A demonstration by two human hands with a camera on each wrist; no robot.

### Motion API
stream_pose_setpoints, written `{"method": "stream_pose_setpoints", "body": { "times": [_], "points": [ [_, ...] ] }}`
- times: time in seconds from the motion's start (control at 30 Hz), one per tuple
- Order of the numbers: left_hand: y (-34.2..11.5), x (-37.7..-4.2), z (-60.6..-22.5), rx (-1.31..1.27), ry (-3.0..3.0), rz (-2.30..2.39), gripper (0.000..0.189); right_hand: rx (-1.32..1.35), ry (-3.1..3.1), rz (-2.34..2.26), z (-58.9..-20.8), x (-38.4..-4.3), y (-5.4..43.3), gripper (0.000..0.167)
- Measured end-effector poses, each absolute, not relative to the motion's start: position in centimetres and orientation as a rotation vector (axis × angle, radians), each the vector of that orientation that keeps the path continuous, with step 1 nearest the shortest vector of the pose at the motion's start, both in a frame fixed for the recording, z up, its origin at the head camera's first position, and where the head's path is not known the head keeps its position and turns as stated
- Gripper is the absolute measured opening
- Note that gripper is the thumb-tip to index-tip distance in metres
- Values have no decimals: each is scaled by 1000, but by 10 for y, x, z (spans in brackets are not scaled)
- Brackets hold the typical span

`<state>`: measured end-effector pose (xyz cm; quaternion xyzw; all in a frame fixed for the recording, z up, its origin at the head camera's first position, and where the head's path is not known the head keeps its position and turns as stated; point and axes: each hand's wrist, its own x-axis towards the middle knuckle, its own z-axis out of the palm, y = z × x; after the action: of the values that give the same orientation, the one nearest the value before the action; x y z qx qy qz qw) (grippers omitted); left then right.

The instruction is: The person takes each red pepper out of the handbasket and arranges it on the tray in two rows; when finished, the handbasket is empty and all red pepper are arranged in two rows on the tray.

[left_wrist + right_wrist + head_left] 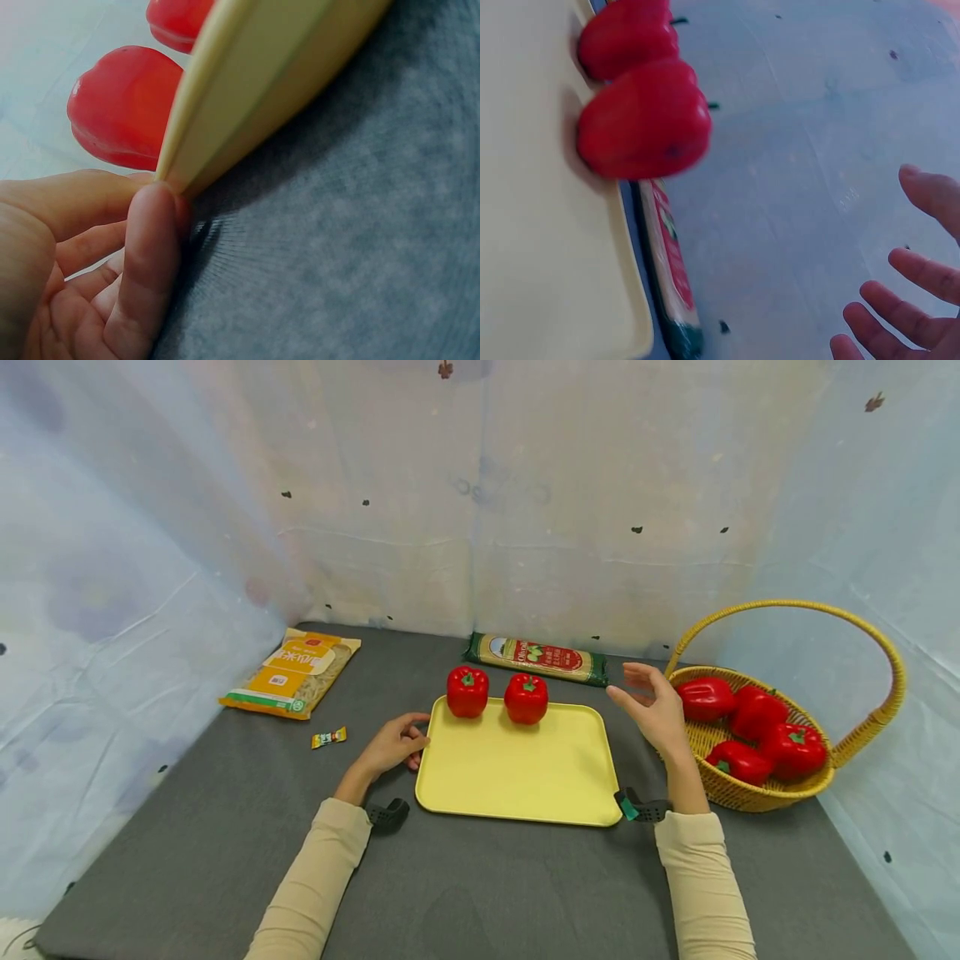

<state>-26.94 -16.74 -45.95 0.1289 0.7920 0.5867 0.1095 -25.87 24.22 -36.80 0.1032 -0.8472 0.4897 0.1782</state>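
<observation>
A yellow rectangular tray (pixel 517 768) lies on the grey table, with two red bell peppers (pixel 467 692) standing upright along its far edge. My left hand (pixel 392 745) pinches the tray's left rim; in the left wrist view the thumb (pixel 150 247) and fingers meet at that edge. Beyond the tray's right side, my right hand (pixel 654 710) is raised with nothing in it, thumb and fingers apart. Close to its right stands a yellow wicker basket (pixel 720 789) holding several red bell peppers (pixel 793 750).
Behind the tray lies a long green-ended pasta packet (pixel 536 658). At the far left are an orange food bag (pixel 292 675) and a small wrapped snack (pixel 328 737). The basket's tall arched handle (pixel 795 604) rises at the right. Pale curtains (pixel 480 527) surround the table.
</observation>
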Motion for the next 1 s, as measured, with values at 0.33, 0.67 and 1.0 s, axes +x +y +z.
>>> {"method": "stream_pose_setpoints", "body": {
  "times": [0.33,0.67,1.0],
  "points": [
    [-166,-262,-447,391,2324,1723,49,191,-2293,1300,-401,-291,319,53],
    [-170,-277,-475,359,2360,1722,50,2,-2352,1208,-345,-251,321,53],
    [-167,-266,-457,385,2322,1728,50,-212,-2218,1286,-333,-261,352,52]
  ]
}}
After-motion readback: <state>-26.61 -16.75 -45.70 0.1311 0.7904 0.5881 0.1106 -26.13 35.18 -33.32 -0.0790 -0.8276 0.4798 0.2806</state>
